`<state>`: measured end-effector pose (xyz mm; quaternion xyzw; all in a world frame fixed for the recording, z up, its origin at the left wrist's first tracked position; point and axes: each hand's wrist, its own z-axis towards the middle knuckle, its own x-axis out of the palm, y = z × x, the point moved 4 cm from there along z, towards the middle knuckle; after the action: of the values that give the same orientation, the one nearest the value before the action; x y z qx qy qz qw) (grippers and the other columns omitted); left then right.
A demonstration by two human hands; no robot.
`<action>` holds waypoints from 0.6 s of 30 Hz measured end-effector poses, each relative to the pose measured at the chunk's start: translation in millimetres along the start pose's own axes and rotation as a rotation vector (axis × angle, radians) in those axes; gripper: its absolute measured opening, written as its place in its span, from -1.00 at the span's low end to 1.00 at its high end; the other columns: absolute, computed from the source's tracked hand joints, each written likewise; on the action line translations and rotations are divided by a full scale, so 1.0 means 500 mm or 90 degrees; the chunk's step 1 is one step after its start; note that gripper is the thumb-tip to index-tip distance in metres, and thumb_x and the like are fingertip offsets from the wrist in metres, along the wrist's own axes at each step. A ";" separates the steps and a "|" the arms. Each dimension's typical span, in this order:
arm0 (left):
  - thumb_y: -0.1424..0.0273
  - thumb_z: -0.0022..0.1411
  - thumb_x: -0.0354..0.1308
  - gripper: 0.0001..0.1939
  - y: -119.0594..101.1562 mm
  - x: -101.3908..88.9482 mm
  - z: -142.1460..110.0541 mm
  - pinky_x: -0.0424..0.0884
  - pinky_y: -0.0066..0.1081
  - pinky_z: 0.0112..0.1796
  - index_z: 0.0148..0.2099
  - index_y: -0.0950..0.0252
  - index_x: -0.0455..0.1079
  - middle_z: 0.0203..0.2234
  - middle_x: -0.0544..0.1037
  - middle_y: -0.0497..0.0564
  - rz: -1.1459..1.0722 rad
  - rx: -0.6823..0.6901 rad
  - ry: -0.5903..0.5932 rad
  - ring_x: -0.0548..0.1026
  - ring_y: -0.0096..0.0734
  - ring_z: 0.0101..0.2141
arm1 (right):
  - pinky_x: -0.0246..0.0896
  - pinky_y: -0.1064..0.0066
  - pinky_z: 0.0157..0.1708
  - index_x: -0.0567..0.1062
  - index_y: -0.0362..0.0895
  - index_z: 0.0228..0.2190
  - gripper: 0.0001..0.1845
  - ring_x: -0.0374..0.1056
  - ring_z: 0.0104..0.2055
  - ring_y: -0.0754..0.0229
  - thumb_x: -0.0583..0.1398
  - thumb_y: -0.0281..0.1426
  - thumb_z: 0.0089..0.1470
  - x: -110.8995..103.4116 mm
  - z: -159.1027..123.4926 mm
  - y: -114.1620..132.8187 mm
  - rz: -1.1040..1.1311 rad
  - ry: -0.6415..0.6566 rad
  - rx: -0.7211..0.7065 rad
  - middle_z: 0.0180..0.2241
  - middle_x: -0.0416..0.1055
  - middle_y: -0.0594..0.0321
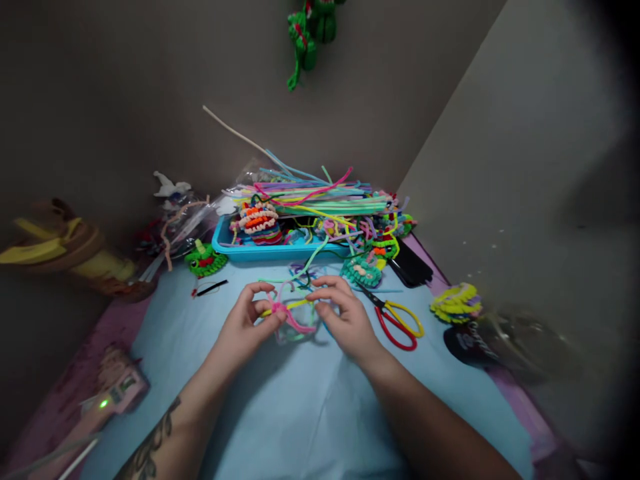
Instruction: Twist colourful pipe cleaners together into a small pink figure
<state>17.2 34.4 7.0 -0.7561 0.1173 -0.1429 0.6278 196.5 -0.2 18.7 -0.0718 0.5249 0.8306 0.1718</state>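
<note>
Pink pipe cleaners (300, 327) are bunched together in a small knot over a yellow pipe cleaner (299, 303). My left hand (254, 313) pinches this bundle between thumb and fingers. On the other side, my right hand (345, 313) has its fingertips closed on the yellow pipe cleaner's right end. Pale green and purple strands hang around and behind the bundle, partly hidden by my fingers. Scissors (395, 320) with one red and one yellow handle lie just right of my right hand, blades slightly apart.
A blue tray (280, 254) behind my hands holds many coloured pipe cleaners and fuzzy pieces. A green fuzzy figure (205, 259) sits left, a teal one (361, 272) near the tray. A yellow fuzzy piece (456, 303) and black phone-like object (411, 263) lie right.
</note>
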 end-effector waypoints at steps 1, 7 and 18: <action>0.26 0.07 0.28 -0.51 0.002 0.003 -0.001 0.35 -0.48 -0.40 -0.04 0.22 0.12 -0.50 0.47 -0.13 -0.007 -0.008 0.020 0.45 -0.47 -0.47 | 0.15 0.11 0.05 0.56 -0.03 -0.30 -0.85 0.25 0.01 0.06 0.20 -0.42 0.08 0.003 0.000 0.005 -0.050 0.017 -0.040 -0.11 0.37 0.17; 0.29 0.12 0.23 -0.54 -0.001 0.018 -0.011 0.33 -0.48 -0.43 -0.02 0.23 0.10 -0.51 0.42 -0.14 0.046 -0.012 0.084 0.40 -0.50 -0.51 | 0.09 0.07 0.12 0.58 0.01 -0.34 -0.86 0.12 0.10 0.01 0.25 -0.45 0.04 0.024 -0.010 0.027 -0.215 0.045 -0.165 -0.10 0.36 0.19; 0.34 0.25 0.09 -0.67 -0.005 0.024 -0.028 0.37 -0.39 -0.26 0.03 0.19 0.10 -0.35 0.50 -0.05 0.321 0.172 0.042 0.50 -0.38 -0.29 | 0.13 0.08 0.01 0.47 -0.07 -0.44 -0.88 0.18 -0.01 0.04 0.16 -0.48 0.08 0.038 -0.028 0.025 -0.180 -0.035 -0.139 -0.15 0.29 0.17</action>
<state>23.2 18.1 12.8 -0.6076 0.3017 -0.0214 0.7344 173.5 -13.8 17.3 -0.1404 0.4113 0.8517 0.2927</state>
